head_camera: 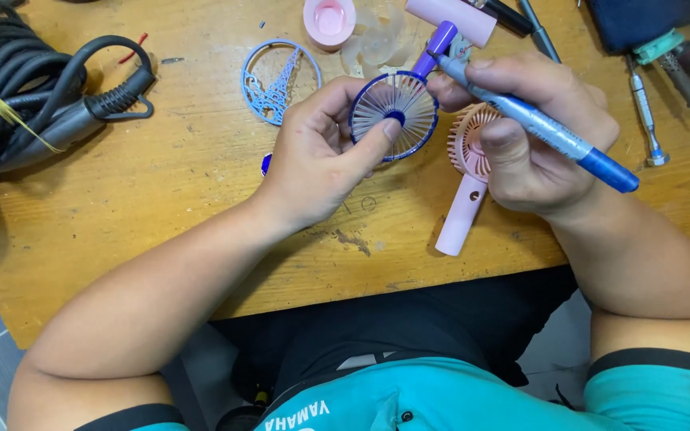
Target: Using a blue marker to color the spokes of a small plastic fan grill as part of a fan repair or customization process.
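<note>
the small purple hand fan (395, 104) is the centre of things here: its round blue grille faces up, pinched at the rim by the left hand (317, 156), thumb closed over the lower edge and fingers curled behind it. the right hand (533, 132) is clamped around a blue-handled screwdriver (537, 120) whose tip meets the fan just where the purple handle joins the head — so the step in hand looks like working a fastener or seam at the neck, and the next move would call for steady pressure while the left keeps the head from turning. just right of the fan, partly under the right hand, lies a pink fan (465, 183); left of it a loose blue grille (279, 80); above it a pink cap (329, 20); far left, coiled black cable (33, 88) on the wooden table (161, 199).
</note>
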